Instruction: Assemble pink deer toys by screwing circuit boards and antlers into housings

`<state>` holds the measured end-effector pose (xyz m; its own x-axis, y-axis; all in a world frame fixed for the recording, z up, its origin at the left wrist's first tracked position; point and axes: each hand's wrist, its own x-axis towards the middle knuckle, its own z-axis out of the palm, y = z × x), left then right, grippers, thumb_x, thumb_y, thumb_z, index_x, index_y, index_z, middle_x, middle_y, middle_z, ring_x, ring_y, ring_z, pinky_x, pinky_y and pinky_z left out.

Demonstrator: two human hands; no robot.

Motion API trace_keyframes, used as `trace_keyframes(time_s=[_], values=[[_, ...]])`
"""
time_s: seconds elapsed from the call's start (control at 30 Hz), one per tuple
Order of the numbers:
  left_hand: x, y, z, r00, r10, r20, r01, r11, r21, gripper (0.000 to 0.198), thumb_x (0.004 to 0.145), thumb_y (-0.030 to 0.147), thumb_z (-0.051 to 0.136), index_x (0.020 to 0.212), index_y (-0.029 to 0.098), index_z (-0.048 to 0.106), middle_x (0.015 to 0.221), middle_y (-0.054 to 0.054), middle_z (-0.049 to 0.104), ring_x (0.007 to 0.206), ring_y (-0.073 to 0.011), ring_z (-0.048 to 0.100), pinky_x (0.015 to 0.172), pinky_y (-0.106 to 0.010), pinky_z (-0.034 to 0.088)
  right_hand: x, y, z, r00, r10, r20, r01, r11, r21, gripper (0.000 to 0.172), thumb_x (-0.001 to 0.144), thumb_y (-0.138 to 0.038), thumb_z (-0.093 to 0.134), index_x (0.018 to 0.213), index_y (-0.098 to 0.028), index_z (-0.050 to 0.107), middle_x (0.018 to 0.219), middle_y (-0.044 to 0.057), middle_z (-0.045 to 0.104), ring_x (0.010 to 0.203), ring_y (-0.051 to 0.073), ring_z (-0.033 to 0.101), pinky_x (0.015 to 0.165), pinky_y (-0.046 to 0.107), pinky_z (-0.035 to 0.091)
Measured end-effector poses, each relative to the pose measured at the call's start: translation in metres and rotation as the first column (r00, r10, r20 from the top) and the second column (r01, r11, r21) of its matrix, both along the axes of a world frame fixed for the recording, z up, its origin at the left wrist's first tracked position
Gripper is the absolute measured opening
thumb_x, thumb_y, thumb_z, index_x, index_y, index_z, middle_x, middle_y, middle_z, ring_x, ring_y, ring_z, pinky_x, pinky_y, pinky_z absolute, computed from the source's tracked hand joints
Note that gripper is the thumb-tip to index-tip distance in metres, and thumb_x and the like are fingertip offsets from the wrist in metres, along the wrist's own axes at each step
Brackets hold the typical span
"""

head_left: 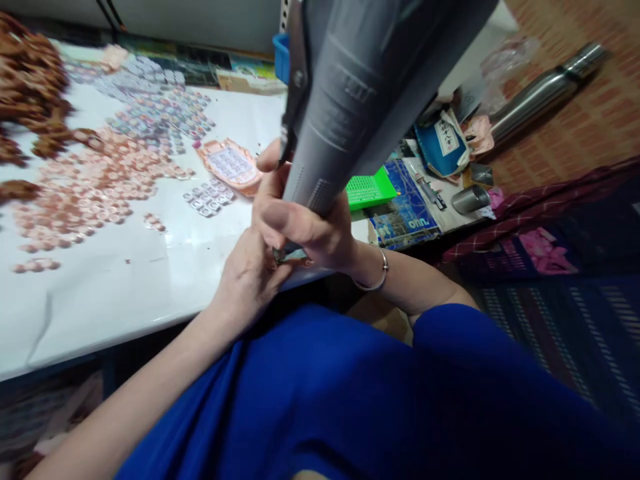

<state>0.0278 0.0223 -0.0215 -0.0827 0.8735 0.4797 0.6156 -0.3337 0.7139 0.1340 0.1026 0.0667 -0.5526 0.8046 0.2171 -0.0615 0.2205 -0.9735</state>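
A large grey tool with raised lettering and a dark metal strip along its left side rises close to the camera, blurred. Its narrower lower end reaches down between my hands. My right hand is closed around that lower end, thumb laid across it. Against it from the left, my left hand has its fingers bent and pinched together. Something small and shiny shows at its fingertips, too small to name. Just left of my fingers lies a peach-edged packet printed with rows of small shapes.
Peach bead-like pieces, grey-blue pieces and brown pieces cover the white table's left part. Right of my hands are a green basket, a blue box, a metal cup and a steel flask.
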Motion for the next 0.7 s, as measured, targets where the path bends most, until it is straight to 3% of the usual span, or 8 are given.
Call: trace_keyframes(time_s=[0.1,0.17,0.23,0.33,0.43,0.53,0.6,0.7], values=[[-0.002,-0.002,0.001,1.0,-0.005,-0.013,0.005,1.0,0.03,0.075,0.093,0.035,0.062,0.156,0.021,0.025,0.103,-0.008,0.069,0.084,-0.0211,0.066,0.075,-0.034,0.056,0.001,0.01,0.008,0.963,0.097,-0.253,-0.095,0.995,0.021,0.038,0.073,-0.053,0.074,0.1,-0.033,0.058,0.057,-0.008,0.051,0.045,0.014,0.051,0.054,0.032,0.052],[-0.007,-0.005,0.003,0.999,0.016,-0.041,-0.014,0.999,0.043,0.089,0.094,0.035,0.062,0.162,0.025,0.005,0.107,-0.009,0.07,0.085,-0.0208,0.067,0.075,-0.033,0.056,0.004,0.021,0.017,0.925,0.037,-0.379,-0.007,0.997,0.081,0.038,0.07,-0.05,0.078,0.099,-0.034,0.059,0.055,-0.009,0.053,0.04,0.013,0.048,0.047,0.029,0.046],[-0.015,-0.011,0.005,0.995,0.051,-0.082,-0.048,0.998,0.045,0.093,0.095,0.033,0.061,0.162,0.027,-0.002,0.108,-0.009,0.071,0.082,-0.02,0.067,0.074,-0.033,0.057,0.01,0.034,0.024,0.891,-0.04,-0.452,0.107,0.986,0.124,0.038,0.066,-0.049,0.081,0.096,-0.035,0.062,0.055,-0.009,0.051,0.036,0.011,0.044,0.04,0.028,0.039],[-0.033,-0.023,0.011,0.989,0.056,-0.133,-0.049,0.997,0.053,0.084,0.095,0.034,0.061,0.162,0.03,0.01,0.118,-0.012,0.069,0.092,-0.0214,0.069,0.079,-0.035,0.058,0.019,0.055,0.027,0.87,-0.156,-0.467,0.258,0.952,0.162,0.034,0.064,-0.05,0.084,0.091,-0.037,0.067,0.056,-0.007,0.049,0.036,0.011,0.042,0.038,0.029,0.034],[-0.07,-0.029,0.023,0.975,0.082,-0.207,-0.068,0.995,0.075,0.057,0.095,0.037,0.06,0.149,0.027,0.044,0.128,-0.015,0.065,0.114,-0.0263,0.065,0.093,-0.041,0.056,0.026,0.073,0.025,0.854,-0.235,-0.465,0.357,0.913,0.195,0.025,0.065,-0.047,0.085,0.085,-0.037,0.073,0.058,-0.003,0.051,0.04,0.012,0.046,0.041,0.031,0.035],[-0.132,-0.017,0.044,0.907,0.269,-0.325,-0.275,0.961,0.029,0.032,0.093,0.039,0.061,0.12,0.024,0.067,0.109,-0.01,0.072,0.097,-0.0244,0.068,0.089,-0.04,0.057,0.032,0.085,0.023,0.825,-0.315,-0.468,0.445,0.874,0.196,0.015,0.068,-0.04,0.084,0.081,-0.038,0.077,0.066,-0.001,0.058,0.05,0.014,0.055,0.051,0.031,0.045],[-0.18,0.0,0.061,0.818,0.423,-0.389,-0.466,0.884,-0.02,0.024,0.092,0.041,0.062,0.105,0.023,0.071,0.102,-0.006,0.071,0.09,-0.0227,0.068,0.088,-0.04,0.057,0.036,0.091,0.022,0.803,-0.337,-0.492,0.481,0.854,0.199,0.018,0.067,-0.036,0.084,0.084,-0.039,0.079,0.077,0.0,0.064,0.063,0.015,0.062,0.063,0.031,0.053],[-0.236,0.033,0.081,0.724,0.54,-0.429,-0.62,0.782,-0.062,0.026,0.098,0.038,0.055,0.108,0.017,0.069,0.105,-0.007,0.069,0.098,-0.0236,0.066,0.093,-0.047,0.055,0.044,0.1,0.016,0.805,-0.351,-0.479,0.523,0.801,0.29,0.027,0.074,-0.038,0.08,0.1,-0.043,0.077,0.103,0.0,0.068,0.095,0.018,0.068,0.083,0.032,0.057]])
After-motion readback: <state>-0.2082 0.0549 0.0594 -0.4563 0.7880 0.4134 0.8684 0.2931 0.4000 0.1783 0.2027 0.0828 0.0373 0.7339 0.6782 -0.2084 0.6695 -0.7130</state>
